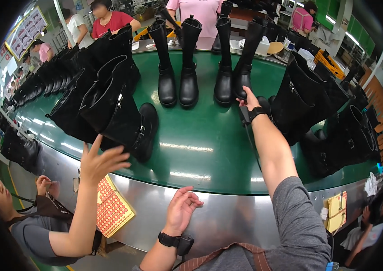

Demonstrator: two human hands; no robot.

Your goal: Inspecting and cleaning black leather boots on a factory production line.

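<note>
My right hand [248, 100] reaches across the green conveyor belt and grips the toe of a tall black boot [244, 67], thumb and fingers around the front of the foot. That boot stands upright beside its mate [223, 77]. Left of them, another upright pair holds a black boot [189, 81] and a matching black boot [167, 83]. Over the metal edge of the line, my left hand [182, 211] hovers palm turned up, fingers loosely bent and apart, with nothing in it. Both my wrists wear black bands with small devices.
A co-worker's hand [103, 162] is near a large black boot [119, 108] at left. More black boots [297, 99] crowd the right side. Sheets of round red stickers [113, 208] lie on the metal edge [155, 212]. Several people work beyond the belt [191, 149].
</note>
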